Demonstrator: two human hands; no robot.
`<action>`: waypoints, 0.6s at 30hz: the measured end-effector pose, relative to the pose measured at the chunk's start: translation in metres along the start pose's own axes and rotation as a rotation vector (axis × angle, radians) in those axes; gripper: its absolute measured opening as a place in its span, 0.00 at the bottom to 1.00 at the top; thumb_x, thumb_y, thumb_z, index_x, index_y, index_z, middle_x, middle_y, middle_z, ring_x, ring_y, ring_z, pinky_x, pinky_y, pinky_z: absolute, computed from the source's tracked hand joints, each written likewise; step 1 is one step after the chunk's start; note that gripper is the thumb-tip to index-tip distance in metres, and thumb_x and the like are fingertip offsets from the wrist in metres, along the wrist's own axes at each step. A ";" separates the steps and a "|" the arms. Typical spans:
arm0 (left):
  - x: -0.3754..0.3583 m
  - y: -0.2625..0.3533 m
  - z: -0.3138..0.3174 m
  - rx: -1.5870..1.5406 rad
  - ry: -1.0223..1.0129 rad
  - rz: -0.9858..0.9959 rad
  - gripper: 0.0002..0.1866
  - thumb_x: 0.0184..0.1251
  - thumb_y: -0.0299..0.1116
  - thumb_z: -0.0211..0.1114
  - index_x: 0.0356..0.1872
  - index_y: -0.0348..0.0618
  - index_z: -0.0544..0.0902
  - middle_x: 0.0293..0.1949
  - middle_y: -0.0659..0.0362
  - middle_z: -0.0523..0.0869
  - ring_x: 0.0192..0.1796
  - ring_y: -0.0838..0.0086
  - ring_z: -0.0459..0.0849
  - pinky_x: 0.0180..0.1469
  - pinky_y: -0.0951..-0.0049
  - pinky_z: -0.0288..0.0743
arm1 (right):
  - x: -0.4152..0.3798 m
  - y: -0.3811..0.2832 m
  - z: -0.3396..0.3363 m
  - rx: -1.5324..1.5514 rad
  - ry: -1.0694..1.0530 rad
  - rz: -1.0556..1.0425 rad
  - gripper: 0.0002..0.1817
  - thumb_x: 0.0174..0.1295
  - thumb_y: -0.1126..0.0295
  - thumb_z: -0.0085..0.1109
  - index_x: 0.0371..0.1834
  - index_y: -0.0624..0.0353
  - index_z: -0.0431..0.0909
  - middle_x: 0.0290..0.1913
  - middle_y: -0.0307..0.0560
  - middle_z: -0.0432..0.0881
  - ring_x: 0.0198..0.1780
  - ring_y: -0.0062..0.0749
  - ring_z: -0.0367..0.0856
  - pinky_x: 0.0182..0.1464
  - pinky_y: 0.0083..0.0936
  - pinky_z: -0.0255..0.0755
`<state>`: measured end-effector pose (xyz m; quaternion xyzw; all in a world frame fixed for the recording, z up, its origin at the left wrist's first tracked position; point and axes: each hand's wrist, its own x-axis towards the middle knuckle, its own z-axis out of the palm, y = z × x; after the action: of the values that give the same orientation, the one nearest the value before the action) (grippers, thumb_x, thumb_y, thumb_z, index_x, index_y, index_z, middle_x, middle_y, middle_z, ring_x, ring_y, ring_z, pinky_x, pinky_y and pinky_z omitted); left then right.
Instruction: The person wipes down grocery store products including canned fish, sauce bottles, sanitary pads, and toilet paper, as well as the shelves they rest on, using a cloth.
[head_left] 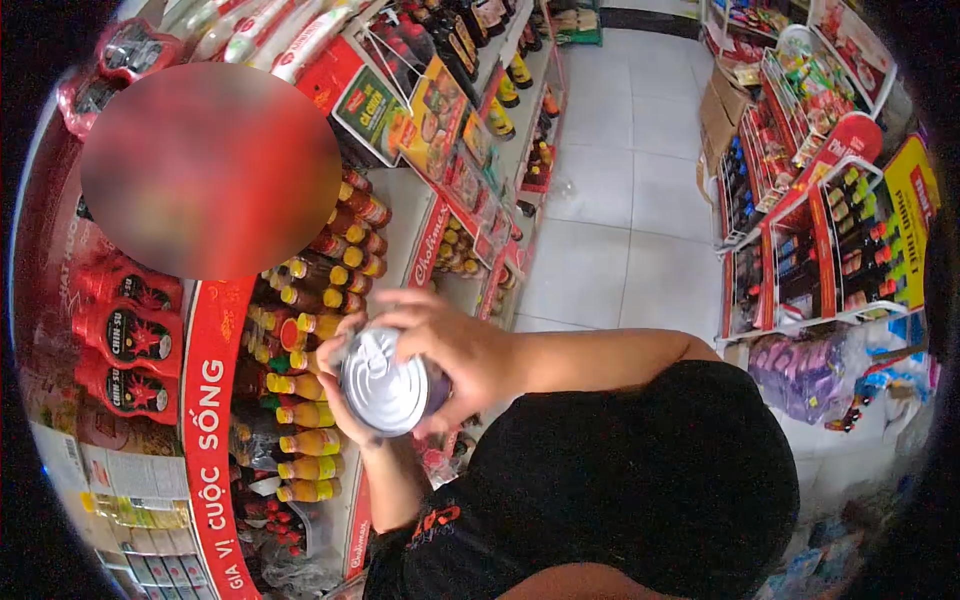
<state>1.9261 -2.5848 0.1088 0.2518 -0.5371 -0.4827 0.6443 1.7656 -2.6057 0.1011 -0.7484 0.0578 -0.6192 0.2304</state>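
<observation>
A metal can (383, 388) is held between my two hands, its silver lid with a pull tab facing the camera. My left hand (347, 400) wraps round the can's left side, with fingertips at the upper left edge. From the right, my right hand (450, 350) reaches over the can's right side, its fingers curved at the upper edge and blurred. A dark patch of the can's side shows between lid and right palm. Behind the hands stand rows of sauce bottles with yellow caps (310, 442).
Red-capped bottles (130, 335) stand on the left shelf, beside a red shelf strip (212, 420). More shelving with bottles runs away at the upper middle. A rack (785, 270) of bottles and packets stands right of the tiled aisle (580, 230). Purple packs (800, 375) lie below it.
</observation>
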 end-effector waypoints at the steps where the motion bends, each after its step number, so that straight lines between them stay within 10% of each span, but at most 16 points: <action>1: -0.005 0.000 0.015 -0.048 0.098 -0.014 0.29 0.66 0.58 0.37 0.51 0.42 0.65 0.58 0.42 0.64 0.59 0.56 0.66 0.62 0.57 0.58 | 0.001 0.002 -0.001 0.004 0.033 0.006 0.38 0.34 0.53 0.74 0.45 0.54 0.61 0.54 0.59 0.64 0.61 0.64 0.57 0.58 0.53 0.54; 11: -0.027 -0.006 0.028 0.403 0.097 0.067 0.45 0.57 0.70 0.38 0.65 0.42 0.50 0.63 0.53 0.58 0.64 0.62 0.58 0.66 0.62 0.49 | 0.004 0.015 -0.015 -0.167 0.192 0.160 0.40 0.33 0.54 0.76 0.45 0.57 0.59 0.57 0.68 0.61 0.61 0.58 0.60 0.58 0.40 0.58; 18: -0.007 -0.004 0.007 -0.078 -0.027 -0.160 0.44 0.57 0.70 0.34 0.64 0.42 0.56 0.64 0.45 0.58 0.67 0.54 0.54 0.68 0.57 0.45 | -0.019 0.006 0.004 0.182 -0.114 0.149 0.38 0.36 0.52 0.74 0.45 0.57 0.61 0.53 0.64 0.65 0.56 0.56 0.65 0.56 0.43 0.60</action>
<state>1.9185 -2.5794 0.1041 0.2623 -0.5047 -0.5565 0.6056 1.7665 -2.6032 0.0806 -0.7520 0.0435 -0.5594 0.3458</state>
